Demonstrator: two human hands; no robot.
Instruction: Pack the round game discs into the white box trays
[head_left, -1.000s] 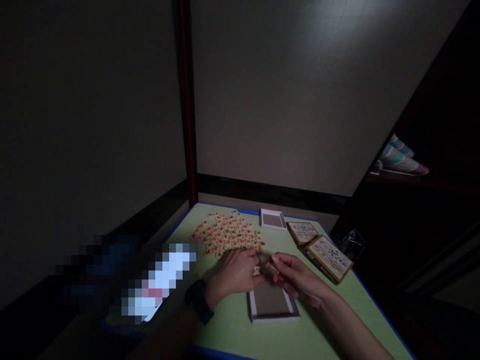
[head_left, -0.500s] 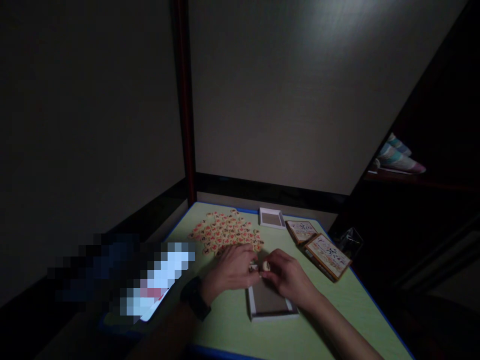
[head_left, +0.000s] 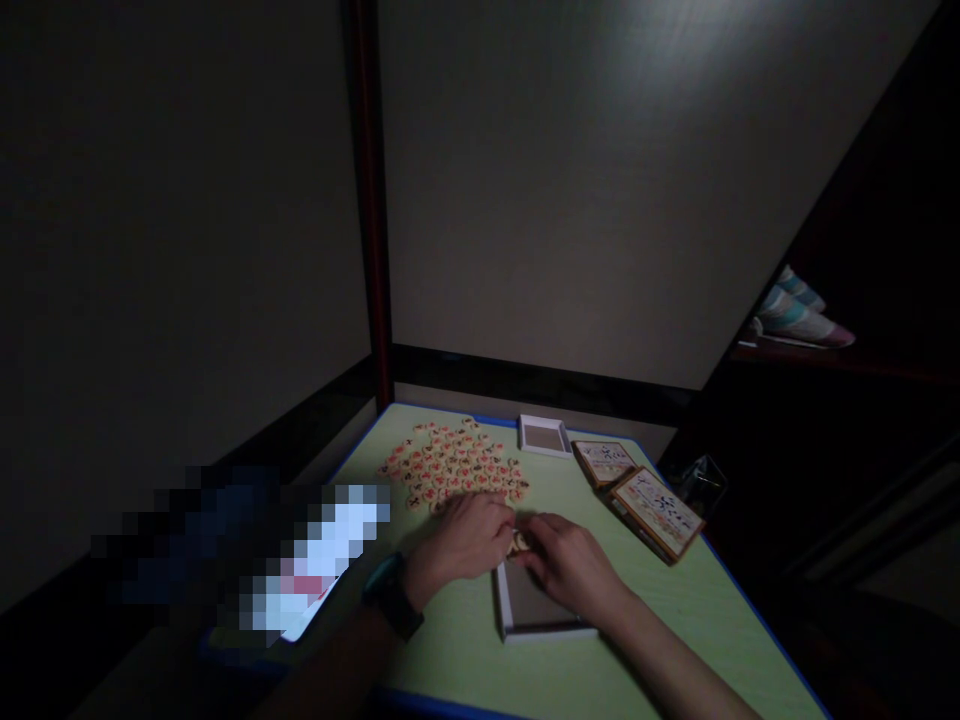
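Note:
My left hand (head_left: 474, 535), with a dark watch on its wrist, is curled at the far left corner of an open shallow box (head_left: 534, 605). My right hand (head_left: 570, 560) reaches over the box from the right with bent fingers. Between the fingertips of both hands are a few round Chinese chess pieces (head_left: 517, 543) with dark marks, held over the far end of the box. My fingers partly hide them. Beyond my left hand many more loose pieces (head_left: 457, 465), with red or black characters, lie spread on the table. The visible box floor is bare brown.
The green table (head_left: 435, 650) has a blue edge. A second shallow white box (head_left: 545, 437) lies at the back. Two printed box lids (head_left: 658, 512) overlap at the right. A lit screen (head_left: 322, 570), pixelated, lies at the left. Walls rise behind the table.
My right hand has moved slightly left, bringing its piece against the one by my left fingers. My hands are closer together now. The scattered pieces have stayed put.

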